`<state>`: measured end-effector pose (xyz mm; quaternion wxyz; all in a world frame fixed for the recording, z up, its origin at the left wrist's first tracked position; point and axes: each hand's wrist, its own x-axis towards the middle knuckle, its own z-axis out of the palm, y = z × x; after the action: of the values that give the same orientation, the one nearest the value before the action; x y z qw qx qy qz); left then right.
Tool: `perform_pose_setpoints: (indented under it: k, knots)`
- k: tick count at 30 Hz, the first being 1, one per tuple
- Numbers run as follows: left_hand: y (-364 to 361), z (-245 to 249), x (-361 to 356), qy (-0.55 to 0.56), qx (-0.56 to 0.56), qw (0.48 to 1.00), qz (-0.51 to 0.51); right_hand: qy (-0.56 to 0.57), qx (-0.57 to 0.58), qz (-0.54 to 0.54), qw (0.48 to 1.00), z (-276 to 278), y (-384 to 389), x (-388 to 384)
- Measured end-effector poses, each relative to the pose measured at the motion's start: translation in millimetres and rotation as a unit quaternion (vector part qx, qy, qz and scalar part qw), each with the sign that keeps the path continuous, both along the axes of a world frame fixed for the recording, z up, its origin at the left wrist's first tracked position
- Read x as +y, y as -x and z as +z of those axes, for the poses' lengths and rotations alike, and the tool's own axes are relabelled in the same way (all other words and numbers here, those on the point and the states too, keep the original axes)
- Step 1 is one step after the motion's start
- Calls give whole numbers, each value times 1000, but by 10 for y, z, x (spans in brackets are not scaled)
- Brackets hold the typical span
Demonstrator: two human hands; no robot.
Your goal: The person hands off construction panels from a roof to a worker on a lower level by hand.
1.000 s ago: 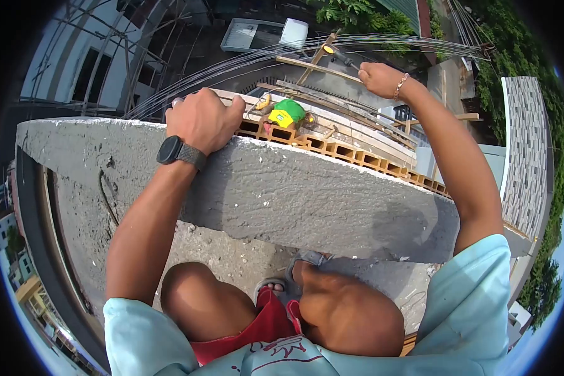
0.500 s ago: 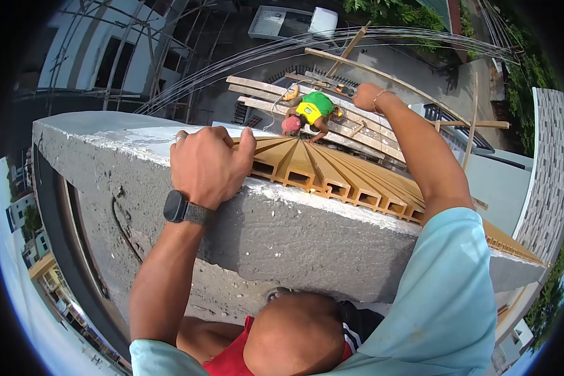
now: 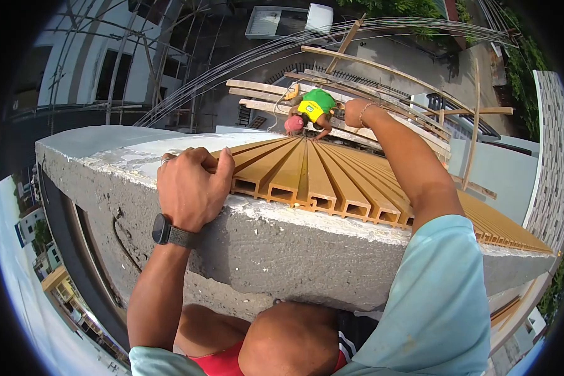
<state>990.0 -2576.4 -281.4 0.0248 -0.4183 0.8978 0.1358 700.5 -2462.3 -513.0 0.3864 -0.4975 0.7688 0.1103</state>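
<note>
My left hand (image 3: pixel 193 188), with a dark watch on its wrist, bends over the concrete wall top (image 3: pixel 269 216). Its curled fingers and thumb close at the left edge of a tan fluted panel (image 3: pixel 319 178). Hollow channels show along the panel's near end, and its ribs run down the wall's outer face. Out beyond the wall, my right hand (image 3: pixel 355 113) is a fist with a thin bracelet at the wrist; whatever lies inside it is hidden. Below, a co-worker (image 3: pixel 315 105) in a green and yellow shirt and pink headwear bends close to the panel's lower end.
Wooden scaffold planks (image 3: pixel 263 94) lie far below, with slanted timber poles (image 3: pixel 382 74) around them. Overhead wires (image 3: pixel 232 62) cross above a street where a white truck (image 3: pixel 319 20) stands. A bent steel bar (image 3: pixel 122 238) sticks out of the wall's near face.
My right fist has moved slightly down and toward me. My left hand has shifted a little left and down in view. The co-worker remains bent at the panel's lower end.
</note>
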Motion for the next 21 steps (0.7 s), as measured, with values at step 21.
perform_pose_setpoints:
  k: [21]
  knots:
    - [-7,-12,24,2,4,1000,27,-70,0,64,995,-614,-327,203]
